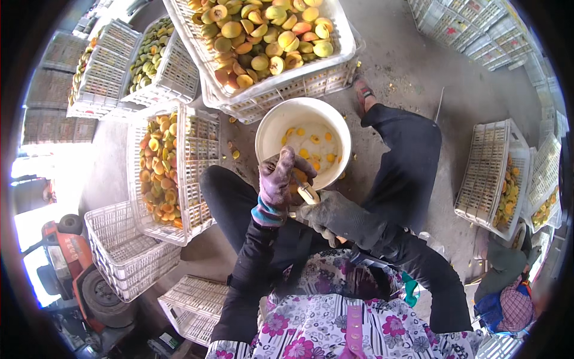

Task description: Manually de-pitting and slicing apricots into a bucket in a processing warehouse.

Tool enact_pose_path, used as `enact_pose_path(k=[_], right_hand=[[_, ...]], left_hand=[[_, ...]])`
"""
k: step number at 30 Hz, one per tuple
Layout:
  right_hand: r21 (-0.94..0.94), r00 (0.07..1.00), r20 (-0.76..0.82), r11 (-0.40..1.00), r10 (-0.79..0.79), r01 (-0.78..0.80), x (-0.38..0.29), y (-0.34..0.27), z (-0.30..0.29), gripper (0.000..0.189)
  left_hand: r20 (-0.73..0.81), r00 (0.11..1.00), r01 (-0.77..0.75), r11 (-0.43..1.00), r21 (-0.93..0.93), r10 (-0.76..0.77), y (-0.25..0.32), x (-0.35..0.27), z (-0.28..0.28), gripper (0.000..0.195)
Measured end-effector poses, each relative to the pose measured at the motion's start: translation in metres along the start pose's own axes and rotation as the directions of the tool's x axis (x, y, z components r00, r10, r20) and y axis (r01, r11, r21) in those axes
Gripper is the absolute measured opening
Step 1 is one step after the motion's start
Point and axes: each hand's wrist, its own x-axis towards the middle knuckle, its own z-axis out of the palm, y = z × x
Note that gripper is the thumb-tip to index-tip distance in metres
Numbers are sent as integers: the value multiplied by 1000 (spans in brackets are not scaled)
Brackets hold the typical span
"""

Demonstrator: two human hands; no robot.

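My left hand [279, 177], in a soiled pinkish knit glove with a striped cuff, is closed around a piece of orange fruit [297, 180], mostly hidden by the fingers. In my right hand [343, 219], which wears a dark grey glove, is a small knife [308, 193] with a pale handle. Its blade points toward the fruit in my left hand. Just beyond both hands stands a white plastic bucket [264, 130] between my legs. Several orange fruit pieces [315, 139] lie on its bottom.
A large white crate [287, 83] heaped with halved, apricot-like fruit stands beyond the bucket. More slatted crates [181, 170] are at the left, others [482, 170] at the right. An orange wheeled vehicle [76, 264] is at lower left. Another person [511, 291] sits at lower right.
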Motion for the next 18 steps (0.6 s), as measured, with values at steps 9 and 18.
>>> enact_pose_path(k=[9, 18], right_hand=[[305, 975, 223, 951, -21, -49, 24, 30, -15, 25], [464, 921, 368, 834, 126, -300, 19, 30, -21, 25]], left_hand=[[-69, 968, 246, 968, 57, -242, -5, 7, 2, 38], [-2, 881, 470, 877, 100, -472, -9, 7, 11, 38]])
